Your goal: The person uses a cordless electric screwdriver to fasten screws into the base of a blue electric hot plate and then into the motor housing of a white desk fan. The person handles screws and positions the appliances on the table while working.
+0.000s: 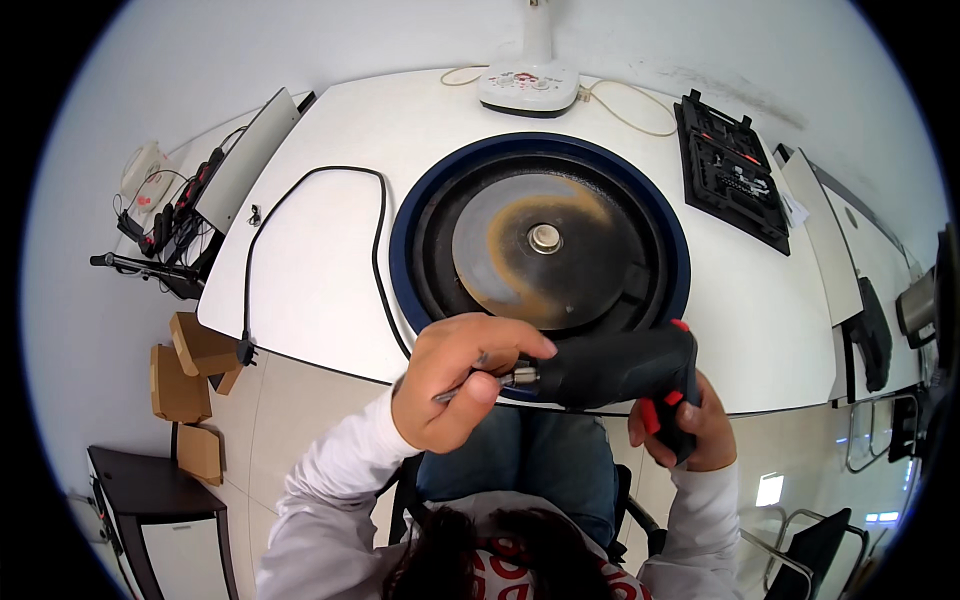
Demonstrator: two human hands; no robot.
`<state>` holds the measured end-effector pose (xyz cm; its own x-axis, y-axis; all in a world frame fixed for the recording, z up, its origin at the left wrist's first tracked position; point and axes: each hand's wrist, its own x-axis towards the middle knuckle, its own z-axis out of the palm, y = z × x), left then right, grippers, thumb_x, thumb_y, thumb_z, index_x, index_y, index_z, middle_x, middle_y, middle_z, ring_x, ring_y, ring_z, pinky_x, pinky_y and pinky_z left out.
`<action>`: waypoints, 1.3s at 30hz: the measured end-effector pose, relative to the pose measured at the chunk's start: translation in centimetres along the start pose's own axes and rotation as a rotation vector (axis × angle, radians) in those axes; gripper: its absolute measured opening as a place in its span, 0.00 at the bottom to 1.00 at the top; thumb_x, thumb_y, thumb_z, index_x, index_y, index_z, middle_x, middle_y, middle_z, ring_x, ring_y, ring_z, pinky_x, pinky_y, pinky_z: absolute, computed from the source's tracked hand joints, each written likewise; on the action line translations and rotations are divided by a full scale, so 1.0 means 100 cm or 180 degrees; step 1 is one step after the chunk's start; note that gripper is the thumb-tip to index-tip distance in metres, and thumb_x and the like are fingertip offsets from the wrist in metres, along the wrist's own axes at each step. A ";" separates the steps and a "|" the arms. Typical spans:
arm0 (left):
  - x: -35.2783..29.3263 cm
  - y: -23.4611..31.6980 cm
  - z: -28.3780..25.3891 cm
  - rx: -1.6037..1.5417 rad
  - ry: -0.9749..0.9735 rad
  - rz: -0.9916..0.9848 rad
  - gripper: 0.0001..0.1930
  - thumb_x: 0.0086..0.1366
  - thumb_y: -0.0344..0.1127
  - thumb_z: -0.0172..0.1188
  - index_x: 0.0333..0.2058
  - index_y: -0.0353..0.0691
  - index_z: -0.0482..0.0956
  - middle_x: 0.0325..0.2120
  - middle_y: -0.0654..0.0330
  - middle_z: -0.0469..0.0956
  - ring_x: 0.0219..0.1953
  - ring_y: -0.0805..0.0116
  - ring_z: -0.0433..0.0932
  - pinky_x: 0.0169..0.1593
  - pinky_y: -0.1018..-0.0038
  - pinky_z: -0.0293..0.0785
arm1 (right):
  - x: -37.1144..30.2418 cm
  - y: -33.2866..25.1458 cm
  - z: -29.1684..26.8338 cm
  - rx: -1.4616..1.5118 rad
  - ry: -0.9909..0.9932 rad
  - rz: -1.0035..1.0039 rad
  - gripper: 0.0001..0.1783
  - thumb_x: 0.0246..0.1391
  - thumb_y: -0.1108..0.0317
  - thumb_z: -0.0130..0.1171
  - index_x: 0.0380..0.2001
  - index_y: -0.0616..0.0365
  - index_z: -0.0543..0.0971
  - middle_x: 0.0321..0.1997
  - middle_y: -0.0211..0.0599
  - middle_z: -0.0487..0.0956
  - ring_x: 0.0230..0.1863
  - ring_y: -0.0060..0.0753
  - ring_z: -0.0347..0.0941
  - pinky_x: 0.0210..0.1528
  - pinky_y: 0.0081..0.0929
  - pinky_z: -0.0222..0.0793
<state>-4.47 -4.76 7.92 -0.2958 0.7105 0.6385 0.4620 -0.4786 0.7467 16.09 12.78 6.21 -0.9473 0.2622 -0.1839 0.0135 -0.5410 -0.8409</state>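
My right hand [712, 425] is wrapped round the grip of a black cordless screwdriver [620, 368] with red buttons, held level above the table's near edge. Its metal chuck [522, 377] points left, toward my left hand [445, 370]. Between the thumb and fingers of that hand is a thin metal screwdriver bit [443, 397], partly hidden by the thumb; whether it sits in the chuck I cannot tell. Just beyond the screwdriver lies a round appliance part with a dark blue rim [405, 240], a scorched grey disc [480, 235] and a pale centre knob [544, 237].
A black power cord [380, 220] loops over the table's left side. At the back stands a white appliance base [528, 88] with a cable. An open black tool case [735, 170] lies at the back right. Cardboard boxes [180, 385] and a dark cabinet [150, 490] are at the left.
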 end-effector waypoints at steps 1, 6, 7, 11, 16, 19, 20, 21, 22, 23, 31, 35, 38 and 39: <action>-0.005 -0.002 0.004 -0.0036 0.0141 -0.0078 0.22 0.66 0.46 0.39 0.40 0.33 0.74 0.13 0.65 0.62 0.16 0.73 0.60 0.24 0.75 0.57 | -0.001 0.004 0.000 0.0051 -0.0033 0.0023 0.40 0.40 0.51 0.68 0.49 0.67 0.65 0.28 0.55 0.78 0.10 0.24 0.67 0.13 0.15 0.62; -0.014 -0.002 0.018 -0.0002 0.0537 -0.0172 0.27 0.66 0.49 0.32 0.36 0.34 0.77 0.16 0.61 0.66 0.21 0.69 0.63 0.30 0.73 0.60 | -0.011 0.026 0.002 0.0239 -0.0345 0.0276 0.39 0.40 0.54 0.69 0.50 0.66 0.65 0.30 0.54 0.79 0.13 0.23 0.68 0.16 0.16 0.64; -0.018 0.000 0.026 -0.0036 0.0776 -0.0093 0.30 0.68 0.47 0.26 0.31 0.36 0.78 0.18 0.60 0.68 0.24 0.67 0.65 0.32 0.72 0.63 | -0.014 0.031 0.005 0.0304 -0.0352 0.0329 0.39 0.40 0.56 0.69 0.51 0.66 0.64 0.31 0.54 0.79 0.14 0.23 0.68 0.18 0.16 0.64; -0.029 -0.005 0.043 0.0028 0.1819 0.0673 0.34 0.70 0.45 0.16 0.24 0.39 0.76 0.22 0.58 0.71 0.28 0.64 0.68 0.36 0.70 0.66 | -0.017 0.052 0.019 0.0675 -0.0338 0.0314 0.37 0.41 0.57 0.68 0.50 0.67 0.65 0.32 0.54 0.79 0.14 0.25 0.69 0.19 0.17 0.66; -0.021 -0.003 0.048 -0.0050 0.1783 0.0293 0.34 0.69 0.45 0.18 0.28 0.37 0.77 0.27 0.55 0.74 0.31 0.60 0.71 0.39 0.68 0.68 | -0.021 0.067 0.025 0.0699 -0.0091 0.0086 0.36 0.40 0.59 0.68 0.49 0.70 0.66 0.31 0.55 0.78 0.15 0.27 0.70 0.21 0.19 0.68; -0.025 -0.005 0.044 -0.0221 0.1553 0.0303 0.33 0.69 0.44 0.18 0.29 0.36 0.77 0.29 0.53 0.75 0.33 0.60 0.71 0.40 0.68 0.69 | -0.025 0.072 0.028 0.0721 -0.0130 0.0077 0.35 0.41 0.59 0.67 0.49 0.71 0.67 0.31 0.55 0.78 0.15 0.28 0.70 0.21 0.20 0.68; -0.026 -0.005 0.043 -0.0256 0.1501 0.0357 0.33 0.69 0.45 0.18 0.30 0.35 0.77 0.29 0.52 0.75 0.33 0.59 0.71 0.40 0.67 0.69 | -0.026 0.073 0.029 0.0737 -0.0153 0.0100 0.35 0.41 0.59 0.66 0.49 0.71 0.67 0.31 0.55 0.78 0.15 0.28 0.70 0.20 0.20 0.67; -0.026 -0.004 0.044 -0.0293 0.1449 0.0409 0.33 0.69 0.45 0.18 0.30 0.35 0.77 0.29 0.52 0.75 0.34 0.59 0.72 0.40 0.67 0.69 | -0.025 0.074 0.028 0.0809 -0.0213 0.0145 0.35 0.42 0.58 0.66 0.49 0.71 0.67 0.31 0.54 0.78 0.15 0.28 0.70 0.20 0.20 0.67; -0.024 -0.001 0.045 -0.0402 0.1444 0.0287 0.34 0.69 0.46 0.18 0.31 0.34 0.77 0.30 0.51 0.75 0.34 0.59 0.72 0.41 0.67 0.69 | -0.024 0.075 0.028 0.0885 -0.0276 0.0190 0.35 0.42 0.57 0.66 0.48 0.71 0.68 0.31 0.54 0.78 0.15 0.28 0.70 0.20 0.20 0.67; -0.023 0.004 0.047 -0.0512 0.1437 0.0164 0.34 0.70 0.47 0.18 0.32 0.34 0.77 0.30 0.51 0.75 0.34 0.59 0.72 0.42 0.67 0.69 | -0.023 0.077 0.028 0.0963 -0.0338 0.0234 0.35 0.42 0.56 0.66 0.48 0.71 0.68 0.31 0.53 0.78 0.15 0.28 0.70 0.20 0.20 0.67; -0.034 -0.008 0.034 0.0377 0.1850 -0.0202 0.44 0.59 0.72 0.33 0.54 0.33 0.60 0.44 0.49 0.68 0.45 0.59 0.70 0.50 0.64 0.64 | -0.032 0.099 0.034 0.1246 0.0045 -0.0209 0.39 0.43 0.48 0.66 0.49 0.70 0.69 0.29 0.51 0.79 0.12 0.27 0.69 0.13 0.18 0.63; -0.040 -0.008 0.019 0.1106 0.2441 -0.0105 0.35 0.60 0.61 0.46 0.54 0.34 0.61 0.49 0.48 0.67 0.53 0.55 0.67 0.57 0.58 0.61 | -0.037 0.096 0.002 0.0939 0.0385 -0.1460 0.33 0.56 0.47 0.52 0.51 0.66 0.62 0.25 0.36 0.70 0.08 0.20 0.58 0.08 0.17 0.53; -0.043 -0.014 0.013 0.1840 0.2267 -0.0351 0.23 0.57 0.40 0.56 0.49 0.37 0.68 0.50 0.51 0.68 0.55 0.56 0.65 0.60 0.58 0.57 | -0.039 0.073 -0.015 0.0317 0.1359 -0.1918 0.30 0.58 0.49 0.52 0.54 0.60 0.61 0.30 0.36 0.68 0.19 0.22 0.62 0.20 0.16 0.59; -0.044 -0.014 0.009 0.2258 0.1914 -0.0569 0.20 0.56 0.37 0.57 0.47 0.38 0.70 0.50 0.52 0.68 0.55 0.56 0.65 0.60 0.58 0.57 | -0.040 0.072 -0.022 0.0248 0.1953 -0.1966 0.30 0.56 0.48 0.53 0.52 0.60 0.63 0.30 0.37 0.70 0.24 0.24 0.65 0.24 0.18 0.60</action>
<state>-3.06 -6.77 3.84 -0.7013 0.2634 0.6624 0.7102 0.1777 0.6812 20.63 9.56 -0.21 -0.4383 0.8982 0.0329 -0.4885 -0.2074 -0.8476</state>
